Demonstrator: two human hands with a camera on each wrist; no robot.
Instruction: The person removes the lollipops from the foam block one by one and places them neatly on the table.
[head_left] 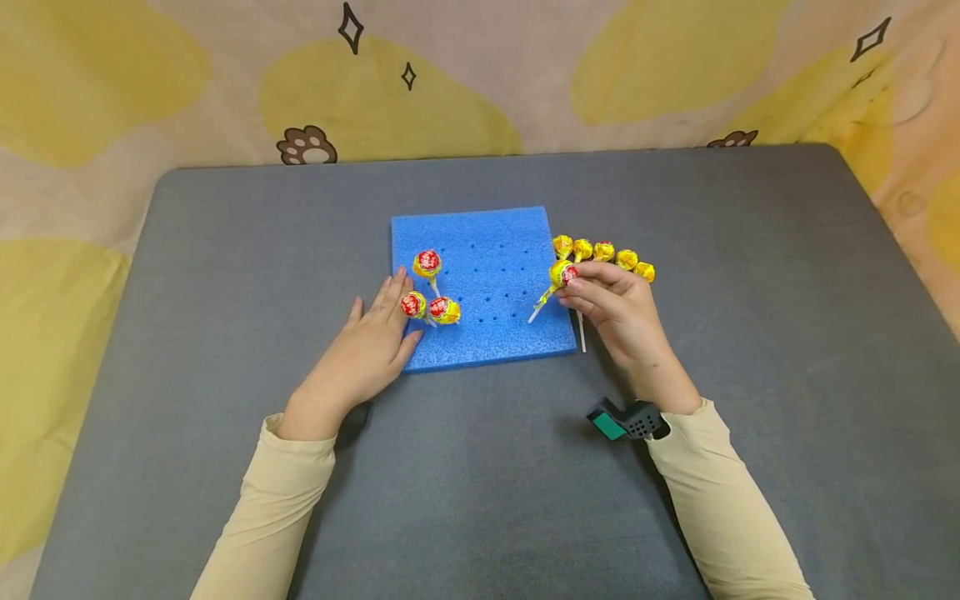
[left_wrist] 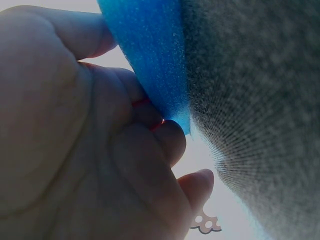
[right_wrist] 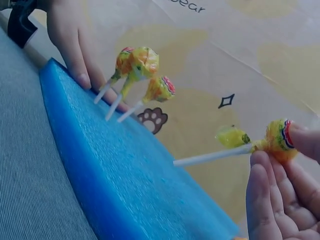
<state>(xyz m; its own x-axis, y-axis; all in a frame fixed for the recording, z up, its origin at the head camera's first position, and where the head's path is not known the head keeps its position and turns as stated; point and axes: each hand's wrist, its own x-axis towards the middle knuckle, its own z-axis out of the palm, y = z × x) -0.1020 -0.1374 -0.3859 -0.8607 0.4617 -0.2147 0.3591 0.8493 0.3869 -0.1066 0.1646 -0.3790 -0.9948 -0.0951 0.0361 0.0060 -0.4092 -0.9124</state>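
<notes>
A blue foam board (head_left: pixel 487 340) with rows of small holes lies on the grey table. Three yellow-and-red wrapped lollipops (head_left: pixel 427 263) stand by their sticks in its left part. My left hand (head_left: pixel 360 358) rests with extended fingers on the board's left edge, beside these lollipops. Between thumb and fingers, my right hand (head_left: pixel 622 321) pinches the wrapped head of another lollipop (right_wrist: pixel 280 142) above the board's right side. Its white stick points down and left, and in the right wrist view the stick's tip is apart from the foam.
Just right of the board, several more lollipops (head_left: pixel 603 251) lie in a row on the table (head_left: pixel 480 492), partly hidden behind my right hand. A patterned yellow and cream cloth (head_left: pixel 465 100) hangs beyond the table's far edge.
</notes>
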